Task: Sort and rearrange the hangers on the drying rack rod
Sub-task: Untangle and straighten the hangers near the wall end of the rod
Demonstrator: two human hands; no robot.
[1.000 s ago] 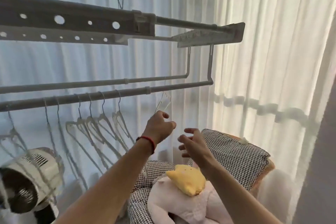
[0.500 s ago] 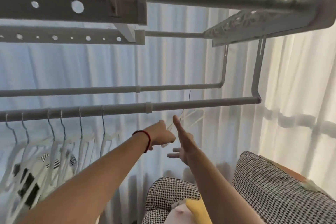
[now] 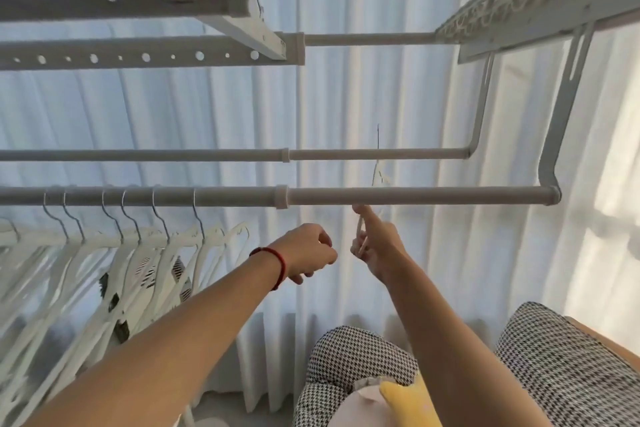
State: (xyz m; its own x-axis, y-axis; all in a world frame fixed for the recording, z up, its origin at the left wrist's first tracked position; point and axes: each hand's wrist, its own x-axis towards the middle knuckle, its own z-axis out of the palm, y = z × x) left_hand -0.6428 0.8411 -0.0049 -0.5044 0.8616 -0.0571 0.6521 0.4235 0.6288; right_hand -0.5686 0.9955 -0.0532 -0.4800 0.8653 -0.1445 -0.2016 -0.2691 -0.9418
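Observation:
The front rod [image 3: 433, 196] of the drying rack runs across the view, with a second rod [image 3: 207, 155] behind it. Several white hangers [image 3: 173, 253] with metal hooks hang bunched on the front rod's left half. My right hand [image 3: 375, 246] grips one more white hanger [image 3: 360, 230] just under the rod's bare right half, index finger pointing up at the rod. That hanger's thin hook sticks up behind and above the rod. My left hand [image 3: 308, 253], with a red cord on the wrist, is curled into a loose fist to the left of this hanger, apart from it.
The rack's upper frame [image 3: 138, 52] with its row of holes hangs overhead. White curtains [image 3: 346, 97] fill the background. Below right stands a houndstooth armchair [image 3: 571, 374] with a matching cushion [image 3: 346, 357] and a yellow and pink soft toy [image 3: 408, 402].
The view has tilted up and moved closer to the rods. My left hand has come off the single hanger; my right hand has taken it and lifted it to the front rod.

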